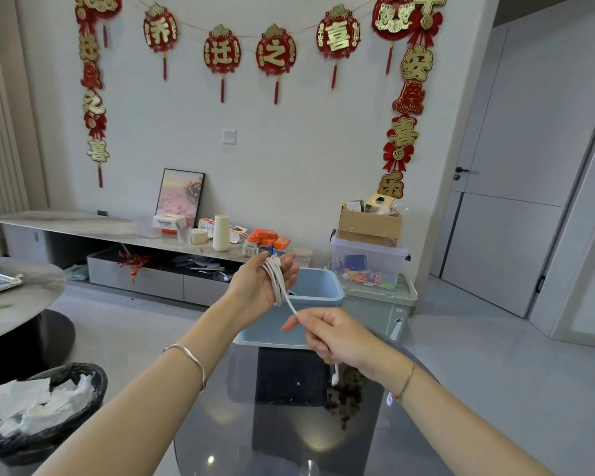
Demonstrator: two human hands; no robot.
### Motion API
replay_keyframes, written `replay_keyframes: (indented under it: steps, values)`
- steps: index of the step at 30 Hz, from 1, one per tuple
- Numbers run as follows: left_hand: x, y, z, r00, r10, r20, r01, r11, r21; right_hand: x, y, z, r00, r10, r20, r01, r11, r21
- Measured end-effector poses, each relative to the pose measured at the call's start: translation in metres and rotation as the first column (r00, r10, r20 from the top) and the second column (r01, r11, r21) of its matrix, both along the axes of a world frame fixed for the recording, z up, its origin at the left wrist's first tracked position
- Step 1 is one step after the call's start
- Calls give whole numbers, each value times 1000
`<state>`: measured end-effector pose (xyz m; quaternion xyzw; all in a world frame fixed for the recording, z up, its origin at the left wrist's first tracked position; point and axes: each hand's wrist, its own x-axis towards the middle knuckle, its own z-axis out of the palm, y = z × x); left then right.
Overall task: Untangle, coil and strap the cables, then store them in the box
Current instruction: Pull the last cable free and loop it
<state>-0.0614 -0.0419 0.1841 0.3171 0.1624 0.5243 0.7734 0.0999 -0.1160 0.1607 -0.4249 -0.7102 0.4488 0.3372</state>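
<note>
A white cable (pixel 277 280) is wound in several loops round the palm of my left hand (pixel 260 281), which is raised with the fingers nearly straight; a plug end sticks out at the top by the fingers. The free strand runs down and right to my right hand (pixel 334 338), which pinches it between thumb and fingers. The cable's other end hangs below my right hand, with a white plug (pixel 335 377) showing. Behind both hands stands a light blue box (pixel 318 297), open at the top.
I stand at a round glass table (pixel 289 434). A bin with white paper (pixel 45 403) is at the lower left, a dark round table (pixel 18 297) at the left. Stacked plastic crates (pixel 375 280) with a cardboard box stand right of the blue box.
</note>
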Motion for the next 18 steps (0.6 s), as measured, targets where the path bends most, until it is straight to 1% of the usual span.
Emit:
replay_keyframes:
  steps: [1,4,5,6,7,8,9,10,11,13,14,15,16,17,18]
  values:
    - [-1,-2,3,997,-33,68,34,999,-11,0,1,-4,1000,26,-7,-27,999,-26]
    - [-3,-9,9,965,-158,208,166,986,-22,7,4,-18,996,88,-26,-90,988,-126]
    - [-4,-11,11,949,-217,228,225,974,-10,10,6,-22,994,106,-36,-111,981,-159]
    - [-6,-14,14,934,-286,213,289,957,14,14,8,-26,992,116,-43,-122,975,-185]
    - [-9,-16,15,923,-353,153,351,935,43,20,10,-28,993,109,-42,-115,973,-202]
    - [-11,-19,17,908,-414,54,411,909,67,25,12,-30,996,86,-31,-91,974,-207]
    - [-13,-21,17,881,-468,-67,473,878,79,30,15,-30,999,50,-9,-51,978,-200]
    - [-15,-23,17,833,-514,-203,537,840,76,35,18,-28,1000,7,8,-5,982,-187]
    - [-15,-25,15,759,-555,-341,606,793,59,38,21,-25,999,-38,7,38,984,-172]
    - [-14,-28,11,549,-605,-576,735,678,-12,43,27,-15,989,-136,-54,126,980,-155]
    - [-12,-29,9,450,-597,-664,769,638,-51,44,29,-7,978,-185,-91,172,975,-138]
    - [-10,-30,7,378,-565,-734,776,625,-82,44,29,1,966,-228,-120,216,971,-106]
    - [-7,-30,5,334,-520,-786,762,640,-99,43,28,9,957,-259,-133,253,966,-61]
    - [-4,-30,4,320,-468,-823,730,676,-101,40,27,17,952,-276,-129,279,960,0]
    - [-2,-30,2,326,-410,-852,684,724,-87,36,24,23,953,-280,-119,289,955,71]
